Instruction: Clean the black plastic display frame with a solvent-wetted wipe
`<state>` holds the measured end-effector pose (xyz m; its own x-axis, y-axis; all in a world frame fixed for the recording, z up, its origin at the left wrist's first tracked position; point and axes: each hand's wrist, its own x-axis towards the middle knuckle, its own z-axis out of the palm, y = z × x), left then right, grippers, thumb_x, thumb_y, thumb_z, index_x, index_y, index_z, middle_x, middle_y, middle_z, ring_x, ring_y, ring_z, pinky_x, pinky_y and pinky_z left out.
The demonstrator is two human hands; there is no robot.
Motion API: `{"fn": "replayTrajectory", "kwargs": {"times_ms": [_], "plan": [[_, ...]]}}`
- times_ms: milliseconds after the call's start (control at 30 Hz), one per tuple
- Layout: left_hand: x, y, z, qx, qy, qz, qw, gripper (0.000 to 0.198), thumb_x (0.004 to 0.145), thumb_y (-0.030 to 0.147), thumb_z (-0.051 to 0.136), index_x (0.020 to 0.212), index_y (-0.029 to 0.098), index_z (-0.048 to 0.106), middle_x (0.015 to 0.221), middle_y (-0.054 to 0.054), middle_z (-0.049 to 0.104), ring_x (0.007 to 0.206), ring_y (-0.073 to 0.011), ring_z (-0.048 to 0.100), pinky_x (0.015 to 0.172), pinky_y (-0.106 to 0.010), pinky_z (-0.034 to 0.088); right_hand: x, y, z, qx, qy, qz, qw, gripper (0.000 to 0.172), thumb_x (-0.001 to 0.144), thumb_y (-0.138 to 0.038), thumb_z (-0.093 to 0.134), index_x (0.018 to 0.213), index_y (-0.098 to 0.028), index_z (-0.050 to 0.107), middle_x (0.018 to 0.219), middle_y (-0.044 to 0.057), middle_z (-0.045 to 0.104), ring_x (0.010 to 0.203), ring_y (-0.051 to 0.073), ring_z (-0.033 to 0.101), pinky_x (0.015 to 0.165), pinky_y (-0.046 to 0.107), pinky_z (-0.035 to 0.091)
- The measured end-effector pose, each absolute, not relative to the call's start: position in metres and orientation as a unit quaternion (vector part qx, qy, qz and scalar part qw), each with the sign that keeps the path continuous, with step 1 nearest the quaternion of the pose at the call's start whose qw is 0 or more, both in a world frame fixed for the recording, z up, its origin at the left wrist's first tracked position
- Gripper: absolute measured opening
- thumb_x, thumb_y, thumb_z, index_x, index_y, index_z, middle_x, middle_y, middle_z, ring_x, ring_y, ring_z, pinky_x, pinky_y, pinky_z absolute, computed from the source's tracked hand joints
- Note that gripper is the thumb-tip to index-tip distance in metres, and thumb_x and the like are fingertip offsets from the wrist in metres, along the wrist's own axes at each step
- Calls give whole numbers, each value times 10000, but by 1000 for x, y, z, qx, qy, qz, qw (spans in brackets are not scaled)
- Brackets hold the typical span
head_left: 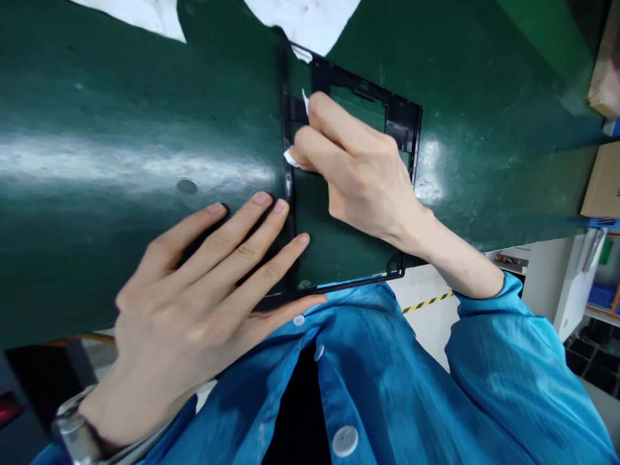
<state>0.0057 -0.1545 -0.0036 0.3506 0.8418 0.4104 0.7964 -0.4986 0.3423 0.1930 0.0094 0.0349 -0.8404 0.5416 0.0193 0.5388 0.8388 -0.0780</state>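
Observation:
A black rectangular plastic frame (404, 123) lies flat on the dark green table (121, 97), its near edge at the table's front. My left hand (203, 290) rests flat with fingers stretched out, pressing the frame's left near corner. My right hand (353, 168) is curled inside the frame, fingers pinched on a small white cloth or wipe (290, 158) that touches the frame's left bar. Most of the white piece is hidden under the fingers.
White sheets (300, 19) lie at the table's far edge. Cardboard boxes (603, 181) stand at the right. My blue buttoned coat (387, 381) fills the bottom. Below the table edge are a floor with yellow-black tape (426, 302) and white shelving (557, 278).

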Motion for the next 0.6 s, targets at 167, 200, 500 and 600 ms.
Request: {"fn": "replayTrajectory", "kwargs": {"times_ms": [167, 200, 500, 600], "plan": [[5, -154, -3, 821, 500, 272, 45, 801, 863, 337, 871, 1569, 141, 546, 1694, -134, 561, 1597, -316, 581, 1374, -478, 492, 197, -1, 45, -249, -966, 57, -51, 589, 1148, -84, 137, 1260, -177, 708, 1077, 19, 612, 989, 106, 635, 743, 244, 457], [5, -154, -3, 820, 502, 269, 47, 798, 864, 332, 871, 1569, 144, 547, 1694, -131, 562, 1600, -312, 579, 1377, -476, 489, 195, 1, 46, -255, -963, 60, -60, 562, 1156, -91, 160, 1276, -178, 702, 1095, 20, 609, 990, 109, 633, 763, 250, 471], [4, -153, -3, 819, 495, 286, 55, 828, 821, 285, 910, 1556, 122, 564, 1681, -157, 578, 1619, -309, 557, 1447, -430, 401, 189, 6, 50, -271, -960, 47, -60, 494, 1156, -86, 220, 1315, -190, 676, 1165, 31, 612, 1004, 127, 637, 781, 280, 474], [5, -153, -3, 815, 500, 288, 55, 836, 824, 300, 915, 1561, 126, 561, 1681, -152, 576, 1619, -304, 557, 1452, -425, 396, 194, -3, 53, -246, -963, 71, -78, 579, 1124, -61, 135, 1221, -175, 694, 1090, 25, 607, 989, 110, 639, 721, 248, 438]]}}
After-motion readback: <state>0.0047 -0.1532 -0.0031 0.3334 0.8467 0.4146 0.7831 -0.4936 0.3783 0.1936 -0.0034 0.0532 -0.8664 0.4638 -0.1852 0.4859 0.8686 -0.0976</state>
